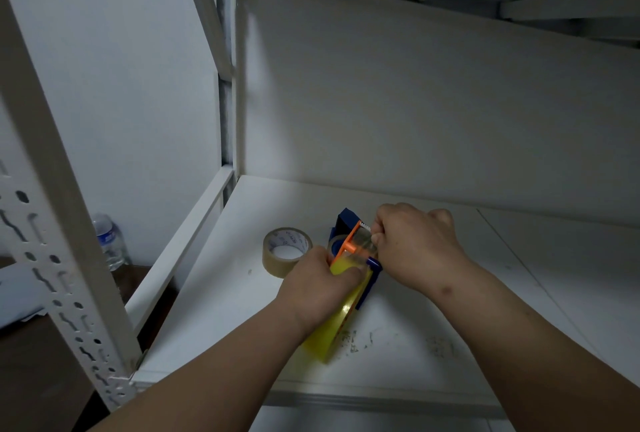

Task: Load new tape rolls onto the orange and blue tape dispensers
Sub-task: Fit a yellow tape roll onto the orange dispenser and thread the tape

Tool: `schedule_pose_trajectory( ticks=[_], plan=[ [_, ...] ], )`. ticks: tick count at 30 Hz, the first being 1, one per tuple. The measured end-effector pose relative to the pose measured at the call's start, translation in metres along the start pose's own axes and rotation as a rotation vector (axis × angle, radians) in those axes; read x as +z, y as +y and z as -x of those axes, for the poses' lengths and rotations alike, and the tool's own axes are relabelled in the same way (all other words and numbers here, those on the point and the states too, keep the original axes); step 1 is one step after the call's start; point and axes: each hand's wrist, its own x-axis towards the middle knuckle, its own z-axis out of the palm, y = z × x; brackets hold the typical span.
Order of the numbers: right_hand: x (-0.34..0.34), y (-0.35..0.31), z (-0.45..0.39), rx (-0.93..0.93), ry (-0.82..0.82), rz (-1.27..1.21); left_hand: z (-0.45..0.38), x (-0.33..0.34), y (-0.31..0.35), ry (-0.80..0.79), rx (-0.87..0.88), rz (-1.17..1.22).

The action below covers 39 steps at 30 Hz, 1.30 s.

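My left hand [320, 284] grips the orange tape dispenser [349, 241], which carries a yellow-clear tape roll [334, 331] showing below my wrist. My right hand [412, 244] pinches the clear tape end at the dispenser's toothed front edge. The blue tape dispenser [348, 220] lies on the white shelf [214, 320] right behind and under the orange one, mostly hidden; a blue part [369, 284] shows beside the roll. A brown tape roll [285, 249] lies flat to the left, apart from my hands.
The white shelf has a back panel and a slotted metal upright [65, 279] at its left front corner. A plastic water bottle [109, 241] stands on a lower surface to the left. Scuffed marks [440, 345] spot the shelf near its front edge.
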Motion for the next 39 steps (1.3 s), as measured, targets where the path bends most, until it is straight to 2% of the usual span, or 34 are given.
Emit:
schedule_pose_trajectory(
  ticks=[8, 18, 27, 30, 34, 39],
  plan=[
    [0.000, -0.001, 0.002, 0.028, -0.010, -0.053, -0.003, 0.003, -0.003, 0.041, 0.026, -0.025],
    [0.007, -0.001, 0.005, -0.071, 0.079, -0.097, 0.003, -0.001, -0.004, 0.051, 0.050, -0.066],
    [0.006, -0.009, 0.005, -0.154, 0.132, -0.005, 0.005, -0.010, -0.015, -0.116, 0.008, 0.116],
    [0.005, -0.010, 0.003, -0.154, 0.166, -0.001, 0.005, -0.008, -0.017, -0.075, 0.044, 0.141],
    [-0.001, -0.009, 0.002, -0.152, 0.203, -0.009, 0.003, -0.002, -0.017, 0.057, 0.080, 0.079],
    [-0.006, -0.007, 0.000, -0.158, 0.230, 0.013, -0.001, 0.002, -0.015, 0.129, 0.090, -0.021]
  ],
)
